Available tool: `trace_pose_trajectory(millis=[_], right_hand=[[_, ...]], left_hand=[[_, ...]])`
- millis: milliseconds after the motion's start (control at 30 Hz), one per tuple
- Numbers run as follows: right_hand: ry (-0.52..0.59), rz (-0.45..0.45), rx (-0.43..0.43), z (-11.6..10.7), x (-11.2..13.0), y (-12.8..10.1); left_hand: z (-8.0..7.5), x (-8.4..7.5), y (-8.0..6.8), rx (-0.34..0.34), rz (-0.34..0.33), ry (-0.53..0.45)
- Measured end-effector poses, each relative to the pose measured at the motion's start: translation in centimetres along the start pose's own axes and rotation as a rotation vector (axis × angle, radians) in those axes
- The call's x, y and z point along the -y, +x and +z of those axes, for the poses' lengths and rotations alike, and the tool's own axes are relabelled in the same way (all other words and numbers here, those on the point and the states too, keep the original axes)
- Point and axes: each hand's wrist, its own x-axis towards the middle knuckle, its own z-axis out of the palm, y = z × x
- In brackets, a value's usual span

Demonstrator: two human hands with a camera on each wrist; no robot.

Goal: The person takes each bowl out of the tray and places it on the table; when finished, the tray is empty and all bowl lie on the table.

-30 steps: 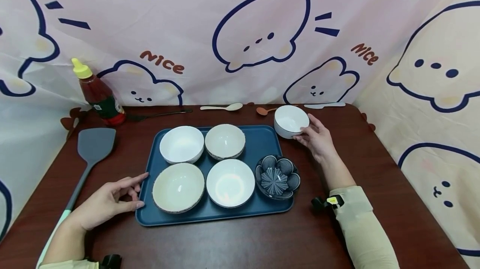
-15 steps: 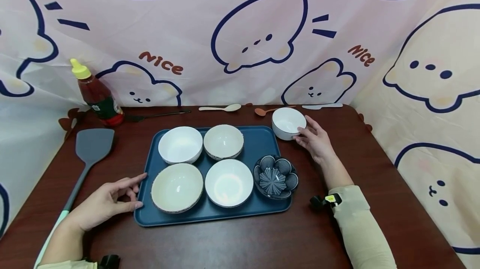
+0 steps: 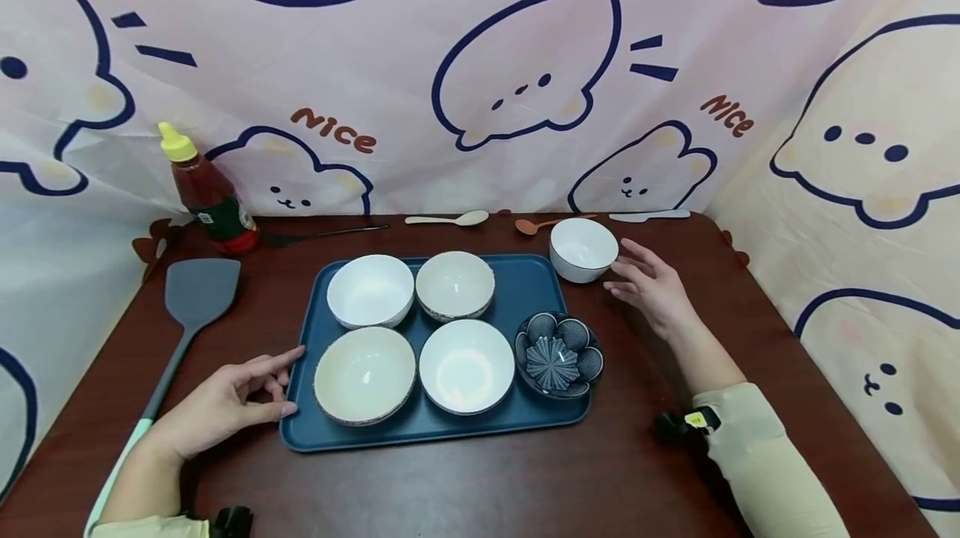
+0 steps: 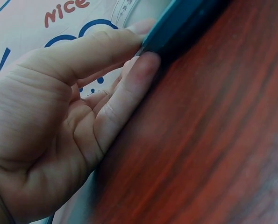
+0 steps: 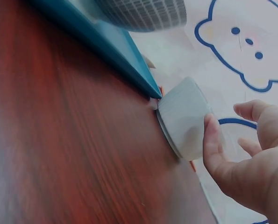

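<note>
My left hand (image 3: 225,405) pinches the left rim of a blue rectangular tray (image 3: 330,435); in the left wrist view, thumb and a fingertip meet at the tray's edge (image 4: 169,28). On the tray stand several pale bowls, among them a cream bowl (image 3: 365,376) and a white bowl (image 3: 467,366), plus a dark blue flower-shaped bowl (image 3: 557,355) at its right edge. Beyond the tray's back right corner a small white bowl (image 3: 583,250) sits upright on the table. Just right of it is my right hand (image 3: 656,288), fingers loosely spread and holding nothing.
A grey spatula (image 3: 201,292) with a mint handle lies left of the tray. A red sauce bottle (image 3: 213,201) stands at the back left. Along the back edge lie a cream spoon (image 3: 450,219), a brown spoon (image 3: 529,226) and a pale knife (image 3: 649,216).
My right hand has let go of the small white bowl and drawn back a little to the right. My left hand keeps its place at the tray's rim.
</note>
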Motion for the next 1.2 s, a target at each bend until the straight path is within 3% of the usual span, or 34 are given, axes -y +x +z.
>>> trace_pose_trajectory(millis=[233,400,767,1033,1200], right_hand=[[-0.059,0.024,0.092,-0.4,0.8,-1.9],[-0.134,0.03,0.16,-0.4,0.7,-3.3],[-0.362,-0.029,0.436,-0.1,-1.1,-4.8],[-0.372,-0.035,0.586,0.4,-2.1,-5.6],[-0.31,-0.044,0.673,1.2,-2.6,-6.2]], left_hand=[[-0.2,0.0,0.0,0.002,-0.043,0.001],[-0.2,-0.1,-0.1,-0.001,-0.036,-0.003],[-0.1,-0.1,-0.1,-0.001,-0.027,-0.001],[-0.1,-0.1,0.0,-0.006,-0.033,-0.017],[0.0,0.0,-0.1,-0.006,-0.022,-0.031]])
